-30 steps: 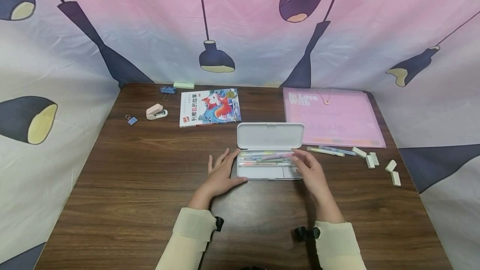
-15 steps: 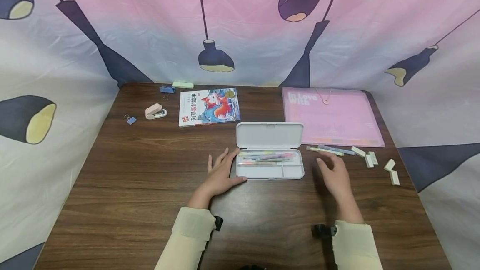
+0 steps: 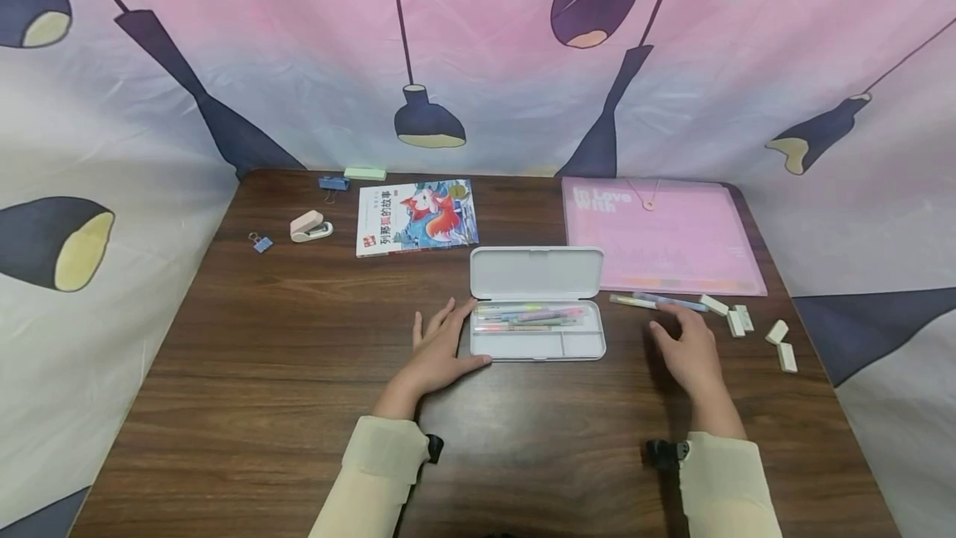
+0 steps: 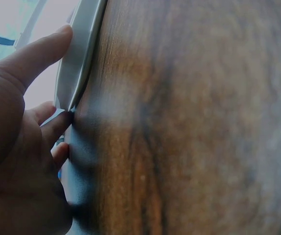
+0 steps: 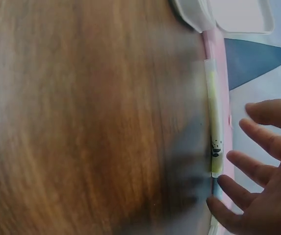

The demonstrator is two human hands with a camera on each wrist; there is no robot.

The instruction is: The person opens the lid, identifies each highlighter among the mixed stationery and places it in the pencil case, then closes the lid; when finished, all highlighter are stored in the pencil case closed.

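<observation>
A white pencil case [image 3: 538,347] lies with its lid raised, several pastel pens [image 3: 534,318] in its back compartment. My left hand [image 3: 436,355] rests against the case's left side, thumb at the front corner and fingers spread along the edge. To the right, my right hand [image 3: 690,351] hovers over the table beside a yellow pen [image 3: 631,301] and a blue pen [image 3: 665,300]. In the right wrist view its fingers are spread and hold nothing, with the yellow pen [image 5: 215,122] just beyond them.
A pink folder [image 3: 660,231] lies behind the pens, with several white erasers [image 3: 735,322] to their right. A fox picture book [image 3: 418,218], a pink stapler [image 3: 309,227], blue binder clips [image 3: 261,243] and a pale green block [image 3: 365,174] sit at the back left.
My right hand has left the pencil case and moved right to the two loose pens. The pink pen it was touching lies in the case. My left hand has stayed put.
</observation>
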